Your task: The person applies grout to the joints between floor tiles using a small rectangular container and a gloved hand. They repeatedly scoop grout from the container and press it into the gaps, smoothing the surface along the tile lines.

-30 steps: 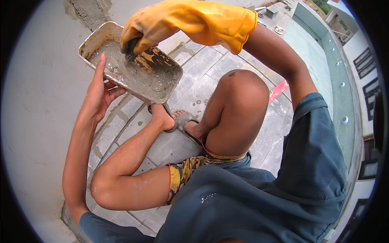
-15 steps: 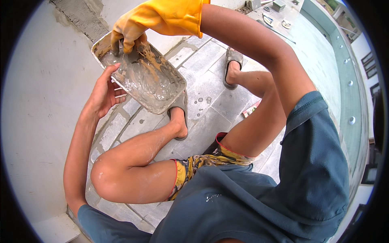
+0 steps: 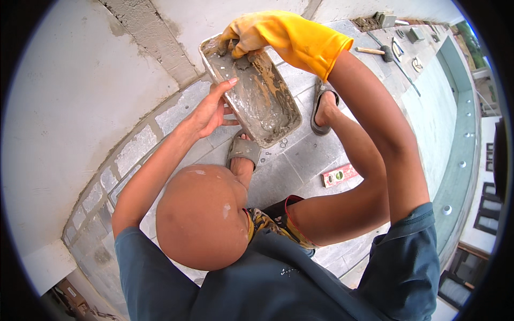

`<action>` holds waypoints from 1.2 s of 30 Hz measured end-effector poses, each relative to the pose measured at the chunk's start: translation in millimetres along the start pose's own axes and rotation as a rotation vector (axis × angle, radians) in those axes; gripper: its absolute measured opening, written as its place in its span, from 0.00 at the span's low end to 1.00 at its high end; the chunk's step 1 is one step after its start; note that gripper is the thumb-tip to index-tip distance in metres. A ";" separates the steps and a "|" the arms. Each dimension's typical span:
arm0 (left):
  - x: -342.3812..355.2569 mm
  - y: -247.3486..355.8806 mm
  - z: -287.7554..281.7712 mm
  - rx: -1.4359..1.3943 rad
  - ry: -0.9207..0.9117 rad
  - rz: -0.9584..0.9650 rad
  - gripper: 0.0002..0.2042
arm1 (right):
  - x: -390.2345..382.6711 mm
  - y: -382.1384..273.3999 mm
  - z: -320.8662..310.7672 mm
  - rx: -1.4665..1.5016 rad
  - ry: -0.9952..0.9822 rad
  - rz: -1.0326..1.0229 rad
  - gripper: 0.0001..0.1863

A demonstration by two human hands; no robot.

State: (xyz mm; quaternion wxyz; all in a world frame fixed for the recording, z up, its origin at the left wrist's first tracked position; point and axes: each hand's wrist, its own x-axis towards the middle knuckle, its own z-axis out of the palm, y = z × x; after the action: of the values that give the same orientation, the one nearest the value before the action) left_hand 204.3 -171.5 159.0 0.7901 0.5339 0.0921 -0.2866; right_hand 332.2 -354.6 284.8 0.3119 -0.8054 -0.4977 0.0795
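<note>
Forearm [image 3: 155, 166] slanting up and inward, the bare left hand [image 3: 210, 111] half closes on the left side of the tray [image 3: 276, 80], thumb over the rim, fingers beneath, above grey paving [image 3: 308, 158]. From a bent elbow, the right hand [image 3: 249, 35] arches down, fingers curled into the tray's far end; whether they grip anything, I cannot tell. Wet grey mortar [image 3: 252, 99] smears the round-cornered tray; the glove [image 3: 305, 43] is smooth yellow rubber.

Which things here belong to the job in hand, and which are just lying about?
In use:
- tub, gripped at its rim by the bare left hand
- grey paste in it
- yellow glove on the right hand, fingers inside the tub

Lying about, apparently:
- mallet
- flip-flops
- grey block
- red bar near the right leg
</note>
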 end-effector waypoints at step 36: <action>101.5 -82.3 -16.1 -0.019 0.130 0.472 0.32 | -89.4 94.4 80.7 0.351 0.199 0.663 0.24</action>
State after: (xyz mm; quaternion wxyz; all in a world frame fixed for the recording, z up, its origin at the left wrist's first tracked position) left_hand 244.7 -214.9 41.5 0.8325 0.5506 0.0181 -0.0581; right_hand 323.8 -425.8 149.6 0.4490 -0.8609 -0.1563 0.1813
